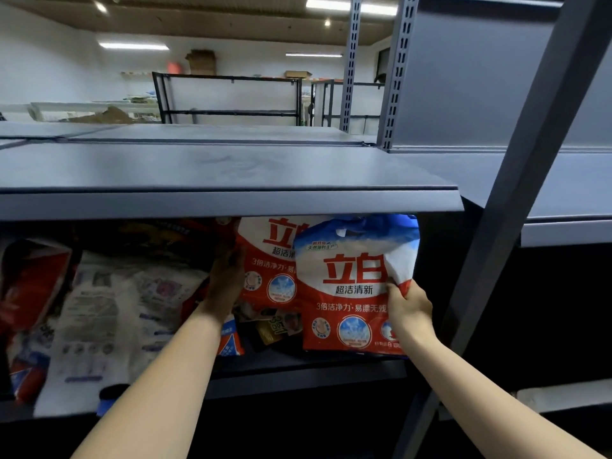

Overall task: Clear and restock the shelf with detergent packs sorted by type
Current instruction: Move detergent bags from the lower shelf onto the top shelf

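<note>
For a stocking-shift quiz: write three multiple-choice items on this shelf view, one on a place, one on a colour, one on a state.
1. Where does the front detergent pack stand?
A. top shelf
B. lower shelf, right end
C. floor

2. Main colours of that pack?
A. green and yellow
B. black
C. red, white and blue

3. What is the right hand doing?
A. gripping the pack's right edge
B. hanging free
C. resting flat on the top shelf

Key: 1 B, it stands under the top shelf. 2 C, as printed. 3 A, fingers curl round the edge.

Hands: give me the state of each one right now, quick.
Left hand: grip on the left edge of the rear detergent bag.
Right hand: pinching the right edge of the front detergent bag.
</note>
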